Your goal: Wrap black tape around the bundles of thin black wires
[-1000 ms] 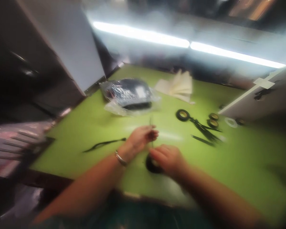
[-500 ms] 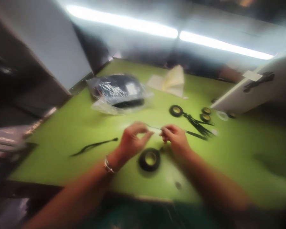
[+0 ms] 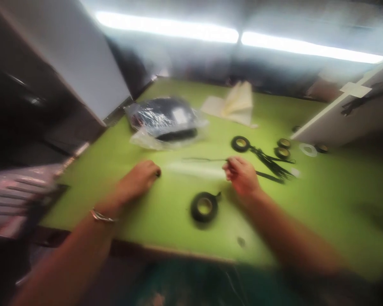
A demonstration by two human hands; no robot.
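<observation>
My left hand (image 3: 139, 182) is low over the left part of the table, its fingers closed on a black strip (image 3: 158, 173); only a dark end shows at the fingertips. My right hand (image 3: 241, 173) pinches one end of a thin black wire (image 3: 204, 160), which sticks out leftward above the table. Between my forearms lies a roll of black tape (image 3: 204, 207), with a short loose tail at its upper right. Just right of my right hand are a bundle of black strips (image 3: 271, 163) and another black tape roll (image 3: 240, 143).
A dark item in a clear plastic bag (image 3: 166, 117) rests at the back left of the green table (image 3: 166, 221). Behind stands an open notebook (image 3: 239, 102). Small tape rolls (image 3: 282, 152) and a white ring (image 3: 308, 149) sit near a white panel (image 3: 344, 114) at right.
My left hand has let go of the thin wire and moved left and down onto the black strip that lay there. My right hand still holds the wire. The view has shifted slightly.
</observation>
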